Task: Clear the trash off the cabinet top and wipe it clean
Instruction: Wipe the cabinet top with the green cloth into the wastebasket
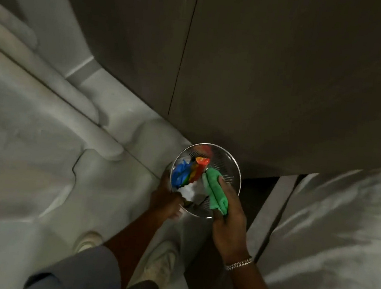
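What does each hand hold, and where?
The right hand holds the green cloth by its lower end. The left hand grips the metal bin at its rim.

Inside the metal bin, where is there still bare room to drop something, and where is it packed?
Free: the right and far-right side of the bin, bare mesh beside the green cloth in the right hand. Crowded: left and centre, filled by colourful wrappers; the left hand holds the near rim.

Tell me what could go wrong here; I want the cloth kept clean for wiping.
The green cloth in the right hand hangs over the open metal bin, beside the colourful wrappers; it could touch the trash or drop in. The left hand grips only the rim, so the bin might tip.
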